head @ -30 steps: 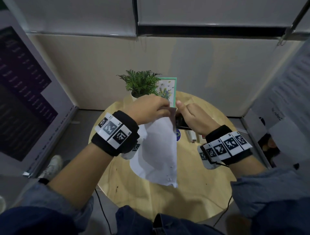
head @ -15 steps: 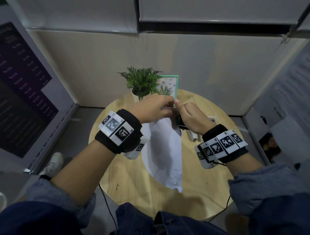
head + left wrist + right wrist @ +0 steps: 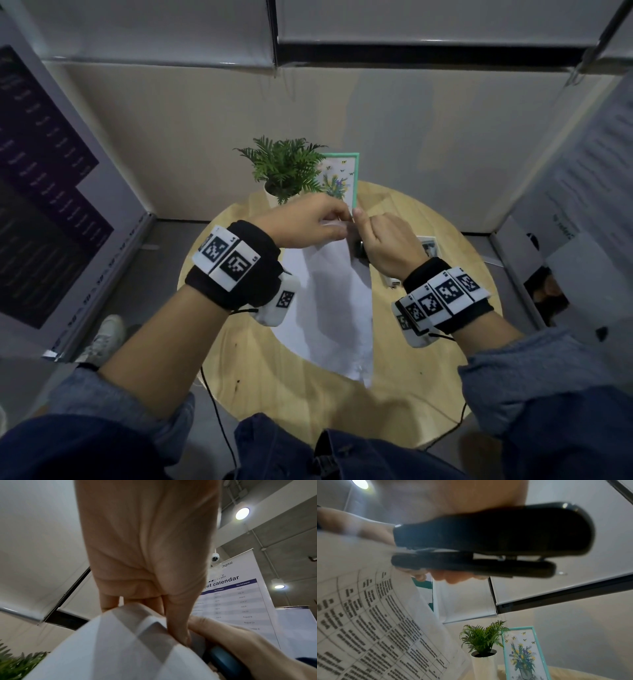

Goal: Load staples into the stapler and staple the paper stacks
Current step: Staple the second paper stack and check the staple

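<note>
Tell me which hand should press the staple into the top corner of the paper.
Right. The right hand already grips the stapler, with the paper's corner at its mouth; the left hand pinches that corner and should likely just steady it.

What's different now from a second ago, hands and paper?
Both hands drew closer together at the top corner of the paper stack, which swung to hang narrower and straighter. Nothing was let go: the left hand still pinches the corner, and the right hand still grips the black stapler against it. Plant and picture frame unmoved.
</note>
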A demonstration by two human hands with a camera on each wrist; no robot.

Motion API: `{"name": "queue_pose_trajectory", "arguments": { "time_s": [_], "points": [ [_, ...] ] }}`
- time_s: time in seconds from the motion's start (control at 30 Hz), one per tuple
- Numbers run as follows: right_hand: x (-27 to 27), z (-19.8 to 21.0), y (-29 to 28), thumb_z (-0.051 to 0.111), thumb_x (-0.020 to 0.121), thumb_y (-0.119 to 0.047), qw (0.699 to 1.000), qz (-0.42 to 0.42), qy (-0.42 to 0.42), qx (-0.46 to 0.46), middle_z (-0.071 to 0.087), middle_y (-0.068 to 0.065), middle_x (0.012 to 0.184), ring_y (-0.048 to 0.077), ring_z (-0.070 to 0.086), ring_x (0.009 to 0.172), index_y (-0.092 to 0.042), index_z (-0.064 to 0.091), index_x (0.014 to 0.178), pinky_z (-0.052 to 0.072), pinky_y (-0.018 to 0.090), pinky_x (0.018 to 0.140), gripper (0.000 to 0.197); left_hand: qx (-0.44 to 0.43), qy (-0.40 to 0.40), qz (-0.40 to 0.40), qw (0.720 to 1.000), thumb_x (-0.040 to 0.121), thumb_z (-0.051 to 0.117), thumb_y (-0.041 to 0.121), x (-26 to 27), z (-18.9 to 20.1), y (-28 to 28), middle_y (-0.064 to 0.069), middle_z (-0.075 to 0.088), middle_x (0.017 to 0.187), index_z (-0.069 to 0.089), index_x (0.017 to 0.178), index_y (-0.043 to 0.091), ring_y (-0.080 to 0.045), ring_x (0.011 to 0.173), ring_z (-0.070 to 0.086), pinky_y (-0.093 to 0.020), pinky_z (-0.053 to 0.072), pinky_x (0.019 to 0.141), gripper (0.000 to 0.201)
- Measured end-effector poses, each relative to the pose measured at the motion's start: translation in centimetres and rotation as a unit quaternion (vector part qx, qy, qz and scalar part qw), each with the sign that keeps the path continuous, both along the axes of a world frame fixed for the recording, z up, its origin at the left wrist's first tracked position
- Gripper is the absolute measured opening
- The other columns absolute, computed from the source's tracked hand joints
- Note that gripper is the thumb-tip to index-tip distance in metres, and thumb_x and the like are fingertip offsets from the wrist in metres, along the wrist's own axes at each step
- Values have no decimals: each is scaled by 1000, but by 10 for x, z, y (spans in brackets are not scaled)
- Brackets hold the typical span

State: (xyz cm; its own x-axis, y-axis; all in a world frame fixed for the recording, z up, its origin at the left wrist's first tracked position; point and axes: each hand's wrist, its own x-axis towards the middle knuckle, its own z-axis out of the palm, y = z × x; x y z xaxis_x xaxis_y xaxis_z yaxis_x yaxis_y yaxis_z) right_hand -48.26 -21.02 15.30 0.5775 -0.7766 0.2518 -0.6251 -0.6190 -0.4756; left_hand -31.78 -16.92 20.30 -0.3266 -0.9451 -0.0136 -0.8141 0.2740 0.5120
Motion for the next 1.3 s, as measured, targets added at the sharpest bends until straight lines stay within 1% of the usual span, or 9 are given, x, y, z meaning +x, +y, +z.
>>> {"name": "queue_pose_trajectory", "arguments": {
  "time_s": [0.17, 0.3, 0.47, 0.63, 0.77, 0.9, 1.1, 1.2, 1.3],
  "points": [
    [-2, 2, -4, 19, 99, -48, 994, -19, -52, 90, 57, 2, 53, 22, 52, 57, -5, 58, 58, 45, 41, 66, 71, -2, 16, 17, 1000, 86, 59, 17, -1, -5, -5, -10, 67, 97, 66, 100, 8, -24, 94, 60, -39, 48, 85, 18],
    [-9, -5, -18, 24, 89, -66, 936, -34, -119, 331, 62, -7, 77, 14, 57, 70, -12, 59, 107, 45, 30, 72, 67, -4, 40, 57, 998, 88, 56, 14, 10, -15, -8, -8, 65, 90, 64, 98, 6, -24, 84, 57, -36, 43, 76, 15],
    [-22, -62, -57, 76, 64, -46, 868, -168, -138, 446, 59, 13, 71, 26, 59, 55, -5, 54, 84, 52, 34, 53, 51, -95, 140, 211, 963, 92, 52, 15, 27, -37, -7, 6, 59, 89, 61, 101, 11, -11, 86, 53, -4, 35, 67, 14],
    [-13, -98, -86, 64, 84, -15, 879, -257, -36, 399, 59, 26, 109, 36, 59, 102, 6, 51, 124, 48, 44, 89, 47, -115, 222, 318, 914, 93, 51, 16, 40, -66, -15, 6, 61, 92, 59, 104, 13, -11, 92, 58, -17, 37, 72, 14],
    [3, -127, -110, 54, 92, -15, 895, -250, 117, 351, 53, 20, 104, 33, 55, 100, 1, 48, 104, 42, 36, 77, 21, -130, 276, 370, 877, 93, 51, 16, 49, -85, -17, 2, 66, 95, 60, 102, 13, -9, 88, 59, -24, 44, 77, 14],
    [17, -162, -125, 47, 93, -15, 904, -220, 161, 328, 56, 19, 126, 34, 53, 118, 1, 54, 121, 43, 35, 95, 32, -144, 303, 401, 852, 93, 51, 12, 50, -91, -18, 7, 65, 92, 61, 102, 14, 8, 79, 58, -6, 43, 71, 13],
    [28, -176, -133, 46, 94, -16, 926, -190, 197, 259, 61, 17, 122, 31, 57, 113, 0, 56, 116, 42, 33, 93, 29, -116, 323, 405, 847, 93, 51, 10, 45, -98, -18, 7, 65, 89, 60, 100, 12, 5, 75, 59, -11, 45, 69, 12],
    [27, -146, -135, 45, 96, -24, 952, -227, 67, 195, 66, 22, 104, 37, 62, 97, 0, 58, 104, 46, 37, 77, 29, -109, 318, 402, 852, 92, 51, 10, 44, -96, -15, 8, 65, 89, 60, 98, 15, 2, 76, 59, -16, 44, 71, 11],
    [23, -89, -125, 41, 98, -26, 933, -227, -231, 156, 68, 13, 91, 29, 63, 86, -3, 64, 95, 49, 31, 72, 32, -106, 312, 391, 860, 93, 51, 11, 40, -89, -11, 8, 65, 90, 61, 99, 14, -1, 79, 58, -19, 44, 74, 12]
  ]
}}
